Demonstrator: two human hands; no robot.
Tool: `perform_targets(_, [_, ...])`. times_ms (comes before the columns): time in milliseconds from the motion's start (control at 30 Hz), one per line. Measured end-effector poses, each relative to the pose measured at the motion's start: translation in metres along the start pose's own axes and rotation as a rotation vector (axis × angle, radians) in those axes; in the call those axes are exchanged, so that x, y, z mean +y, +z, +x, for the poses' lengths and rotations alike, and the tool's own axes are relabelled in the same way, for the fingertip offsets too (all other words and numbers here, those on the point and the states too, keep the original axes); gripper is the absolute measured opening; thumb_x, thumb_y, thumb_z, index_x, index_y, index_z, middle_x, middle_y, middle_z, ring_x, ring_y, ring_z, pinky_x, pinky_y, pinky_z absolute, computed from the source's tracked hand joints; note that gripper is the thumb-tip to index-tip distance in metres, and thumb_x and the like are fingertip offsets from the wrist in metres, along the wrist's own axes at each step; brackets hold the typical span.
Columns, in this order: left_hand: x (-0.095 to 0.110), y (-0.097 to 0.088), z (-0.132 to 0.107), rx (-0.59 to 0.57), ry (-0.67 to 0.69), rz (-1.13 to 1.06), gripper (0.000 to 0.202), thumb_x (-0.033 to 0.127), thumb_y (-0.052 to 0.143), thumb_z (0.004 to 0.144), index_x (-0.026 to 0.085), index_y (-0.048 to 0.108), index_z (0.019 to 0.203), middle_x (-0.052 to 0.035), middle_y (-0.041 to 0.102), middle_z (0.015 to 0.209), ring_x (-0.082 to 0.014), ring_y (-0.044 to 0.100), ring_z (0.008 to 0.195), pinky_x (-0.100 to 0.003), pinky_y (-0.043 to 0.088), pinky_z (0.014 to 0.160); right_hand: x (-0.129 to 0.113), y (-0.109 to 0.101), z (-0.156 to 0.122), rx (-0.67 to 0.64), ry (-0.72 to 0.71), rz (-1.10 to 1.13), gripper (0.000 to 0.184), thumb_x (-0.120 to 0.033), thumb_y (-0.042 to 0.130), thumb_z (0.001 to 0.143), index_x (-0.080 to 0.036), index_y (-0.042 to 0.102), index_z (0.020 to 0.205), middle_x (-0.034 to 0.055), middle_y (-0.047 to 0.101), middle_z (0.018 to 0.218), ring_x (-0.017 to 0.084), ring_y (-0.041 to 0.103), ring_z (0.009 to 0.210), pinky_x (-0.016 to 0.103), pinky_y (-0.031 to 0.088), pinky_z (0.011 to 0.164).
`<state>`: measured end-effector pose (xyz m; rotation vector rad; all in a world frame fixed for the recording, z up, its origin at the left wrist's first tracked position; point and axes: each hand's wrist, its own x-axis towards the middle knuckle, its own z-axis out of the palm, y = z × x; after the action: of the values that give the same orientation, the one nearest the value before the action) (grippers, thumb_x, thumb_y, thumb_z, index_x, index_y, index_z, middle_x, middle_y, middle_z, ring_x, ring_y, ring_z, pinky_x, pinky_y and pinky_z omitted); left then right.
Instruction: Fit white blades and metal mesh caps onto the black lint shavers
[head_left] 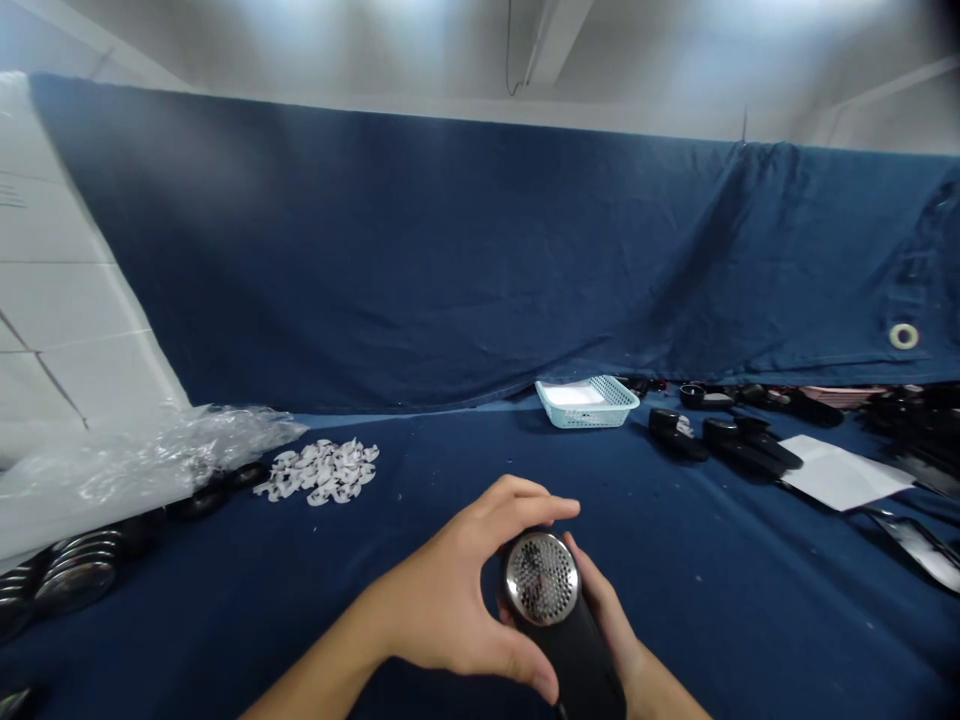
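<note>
A black lint shaver (562, 630) with a round silver mesh head (541, 578) is held low in the middle of the view. My left hand (457, 590) curls round the head, fingers over its top and thumb beneath. My right hand (607, 620) grips the black body from behind, mostly hidden by it. Both hands are closed on the shaver above the blue cloth-covered table (390, 560).
A pile of small white plastic pieces (322, 472) lies to the left. Clear plastic bags (127, 460) and round silver mesh caps (75, 570) sit at far left. A light-blue basket (586, 402), several black shaver bodies (720, 440) and white paper (840, 472) lie right.
</note>
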<state>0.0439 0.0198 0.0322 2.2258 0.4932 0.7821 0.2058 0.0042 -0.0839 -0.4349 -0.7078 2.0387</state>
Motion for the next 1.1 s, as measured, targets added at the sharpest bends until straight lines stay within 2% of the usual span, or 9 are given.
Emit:
perform_targets(133, [-0.004,0.009,-0.002,0.085,-0.082,0.003,0.081,0.031,0.089,0.053,0.034,0.054,0.125,-0.0037,0.054,0.114,-0.0221,0.059,0.097,-0.040,0.053,0.086,0.008,-0.011,0.008,-0.046,0.087,0.052,0.076,-0.074,0.042,0.080,-0.004,0.066,0.098,0.0090,0.066,0.060,0.020,0.063,0.050,0.026,0.045,0.047])
perform_targets(233, [-0.007,0.007,-0.004,0.075,-0.127,-0.037,0.078,0.031,0.088,0.055,0.034,0.054,0.126,-0.0037,0.056,0.115,-0.0227,0.059,0.099,-0.039,0.055,0.083,0.011,-0.016,0.013,-0.097,0.126,0.091,0.077,-0.075,0.039,0.081,-0.005,0.063,0.105,0.0113,0.070,0.068,0.023,0.066,0.054,0.026,0.047,0.045])
perform_targets(500, [-0.016,-0.009,-0.004,-0.215,0.014,-0.258,0.068,0.022,0.078,0.060,0.025,0.057,0.125,-0.0083,0.057,0.127,-0.0293,0.058,0.112,-0.044,0.046,0.097,0.017,-0.020,0.014,-0.137,0.207,0.056,0.079,-0.075,0.042,0.079,-0.001,0.067,0.084,0.0160,0.069,0.066,0.023,0.066,0.053,0.027,0.048,0.046])
perform_targets(567, [-0.017,-0.008,-0.005,-0.188,0.002,-0.272,0.076,0.022,0.077,0.063,0.027,0.049,0.133,-0.0101,0.046,0.140,-0.0323,0.050,0.123,-0.047,0.042,0.102,0.016,-0.018,0.012,-0.117,0.184,0.077,0.081,-0.078,0.038,0.079,-0.003,0.068,0.084,0.0141,0.069,0.066,0.022,0.065,0.053,0.027,0.047,0.048])
perform_targets(667, [-0.015,-0.003,-0.004,-0.096,0.000,-0.165,0.095,0.025,0.088,0.052,0.031,0.045,0.136,-0.0092,0.034,0.149,-0.0344,0.037,0.134,-0.047,0.036,0.108,0.010,-0.009,0.008,-0.055,0.133,0.112,0.071,-0.070,0.039,0.085,-0.007,0.067,0.101,0.0119,0.071,0.075,0.020,0.065,0.056,0.027,0.047,0.052])
perform_targets(767, [-0.013,0.001,-0.001,0.012,-0.059,-0.042,0.094,0.029,0.092,0.047,0.034,0.049,0.131,-0.0068,0.038,0.147,-0.0311,0.043,0.129,-0.044,0.040,0.104,0.006,-0.004,0.007,-0.052,0.073,0.081,0.071,-0.068,0.039,0.087,-0.008,0.060,0.118,0.0115,0.071,0.072,0.021,0.064,0.054,0.028,0.045,0.051])
perform_targets(900, [-0.011,-0.001,-0.002,0.092,-0.153,0.053,0.084,0.037,0.091,0.048,0.033,0.055,0.124,-0.0045,0.055,0.128,-0.0253,0.054,0.112,-0.043,0.042,0.100,0.008,-0.012,0.014,-0.111,0.132,0.050,0.084,-0.078,0.028,0.082,-0.004,0.065,0.101,0.0093,0.065,0.053,0.022,0.062,0.048,0.029,0.045,0.052])
perform_targets(1000, [-0.009,-0.005,-0.003,0.104,-0.167,0.108,0.081,0.040,0.090,0.049,0.033,0.056,0.122,-0.0019,0.062,0.114,-0.0240,0.056,0.107,-0.044,0.041,0.100,0.011,-0.021,0.017,-0.143,0.163,0.044,0.083,-0.077,0.028,0.083,-0.006,0.064,0.104,0.0067,0.065,0.054,0.021,0.062,0.048,0.030,0.046,0.057])
perform_targets(1100, [-0.007,-0.010,-0.005,0.104,-0.122,0.110,0.084,0.039,0.090,0.049,0.034,0.055,0.124,-0.0023,0.059,0.118,-0.0230,0.056,0.106,-0.041,0.044,0.097,0.017,-0.024,0.017,-0.186,0.141,0.060,0.082,-0.077,0.028,0.083,-0.007,0.062,0.111,0.0048,0.066,0.059,0.019,0.061,0.047,0.032,0.046,0.060])
